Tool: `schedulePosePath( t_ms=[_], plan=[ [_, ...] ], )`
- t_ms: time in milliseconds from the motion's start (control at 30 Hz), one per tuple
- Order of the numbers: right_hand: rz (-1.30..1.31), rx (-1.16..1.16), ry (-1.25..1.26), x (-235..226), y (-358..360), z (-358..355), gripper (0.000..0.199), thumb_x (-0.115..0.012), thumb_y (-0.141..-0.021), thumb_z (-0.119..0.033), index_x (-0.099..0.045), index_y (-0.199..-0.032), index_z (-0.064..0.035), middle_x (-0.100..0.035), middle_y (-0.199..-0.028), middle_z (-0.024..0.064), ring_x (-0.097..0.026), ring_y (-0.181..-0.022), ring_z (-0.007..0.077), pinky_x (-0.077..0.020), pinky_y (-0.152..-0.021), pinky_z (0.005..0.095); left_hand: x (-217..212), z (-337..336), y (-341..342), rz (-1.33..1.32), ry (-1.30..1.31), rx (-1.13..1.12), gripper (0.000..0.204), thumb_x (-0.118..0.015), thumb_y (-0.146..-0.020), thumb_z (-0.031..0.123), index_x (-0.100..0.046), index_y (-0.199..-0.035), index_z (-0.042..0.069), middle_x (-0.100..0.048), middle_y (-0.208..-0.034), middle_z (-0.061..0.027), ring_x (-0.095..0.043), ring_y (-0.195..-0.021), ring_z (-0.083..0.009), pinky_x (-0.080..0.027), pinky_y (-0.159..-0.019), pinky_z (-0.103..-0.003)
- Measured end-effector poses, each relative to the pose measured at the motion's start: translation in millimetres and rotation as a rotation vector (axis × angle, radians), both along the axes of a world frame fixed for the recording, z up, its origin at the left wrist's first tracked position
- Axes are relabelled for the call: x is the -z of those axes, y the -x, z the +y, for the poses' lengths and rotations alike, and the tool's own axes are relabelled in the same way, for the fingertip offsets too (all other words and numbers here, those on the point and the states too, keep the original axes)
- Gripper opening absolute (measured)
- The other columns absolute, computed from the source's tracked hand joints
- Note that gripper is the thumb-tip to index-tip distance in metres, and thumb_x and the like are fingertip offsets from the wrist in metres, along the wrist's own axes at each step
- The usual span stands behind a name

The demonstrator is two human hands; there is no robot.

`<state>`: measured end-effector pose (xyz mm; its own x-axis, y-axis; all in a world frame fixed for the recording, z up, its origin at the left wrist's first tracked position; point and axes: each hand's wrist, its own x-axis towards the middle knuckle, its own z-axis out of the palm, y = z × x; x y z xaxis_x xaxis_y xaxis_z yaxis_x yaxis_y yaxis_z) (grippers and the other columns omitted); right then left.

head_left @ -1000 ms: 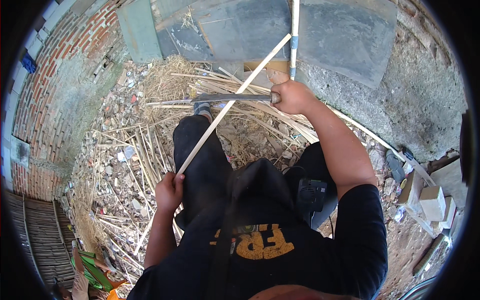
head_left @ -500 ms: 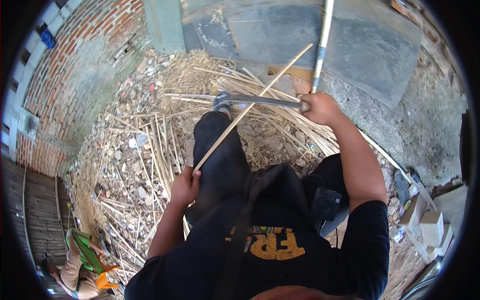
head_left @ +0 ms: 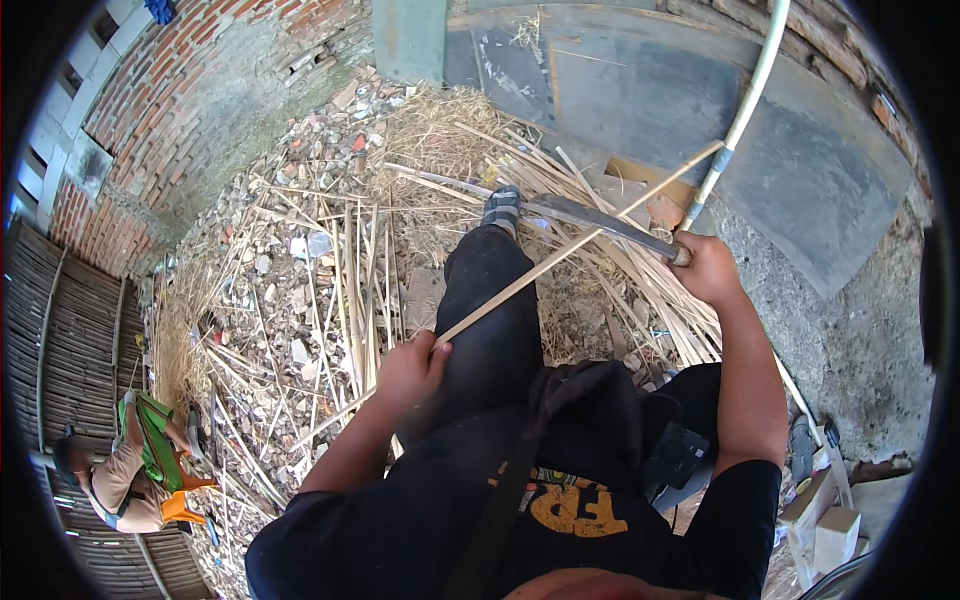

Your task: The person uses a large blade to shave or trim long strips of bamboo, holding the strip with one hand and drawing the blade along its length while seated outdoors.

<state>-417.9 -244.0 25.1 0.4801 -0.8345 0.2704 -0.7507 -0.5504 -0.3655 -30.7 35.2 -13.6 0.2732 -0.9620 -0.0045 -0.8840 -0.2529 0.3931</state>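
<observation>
My left hand (head_left: 410, 375) was closed around the lower part of a pale wooden stick (head_left: 530, 279), which slanted up across my leg (head_left: 488, 265). My right hand (head_left: 712, 270) gripped a big knife (head_left: 570, 208) by its handle, the blade crossing the stick; whether they touched, I couldn't quite tell. Beyond lay loose sticks (head_left: 680, 320), then straw (head_left: 440, 125), then grey boards (head_left: 630, 95).

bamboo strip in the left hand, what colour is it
The bamboo strip is pale yellowish tan; it shows best in the head view.
</observation>
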Motion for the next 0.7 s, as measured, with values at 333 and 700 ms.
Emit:
schedulePosePath(
  t_ms=[333, 700],
  plan=[
    [-0.062, 0.011, -0.214, 4.9, -0.8, -12.2, 0.026, -0.080, -0.079, -0.022, -0.069, -0.092, -0.0025, -0.068, -0.079, 0.0203, -0.068, -0.073, 0.0358, -0.0533, -0.071, 0.0427, 9.7, -7.1, -7.9, 0.008, 0.069, -0.004, 0.034, -0.054, -0.100, 0.038, -0.057, -0.091, 0.005, -0.065, -0.077, -0.0226, -0.065, -0.073, -0.0451, -0.050, -0.066, -0.055],
    [-0.072, 0.013, -0.321, -3.2, 1.9, -9.2, 0.025, -0.079, -0.079, -0.021, -0.068, -0.092, -0.0024, -0.069, -0.082, 0.0205, -0.067, -0.077, 0.0361, -0.0526, -0.075, 0.0426, 16.0, -9.6, -6.3, 0.045, 0.131, 0.003, 0.033, -0.051, -0.101, 0.036, -0.057, -0.090, 0.005, -0.064, -0.077, -0.0237, -0.063, -0.071, -0.0462, -0.048, -0.065, -0.055]
  ],
)
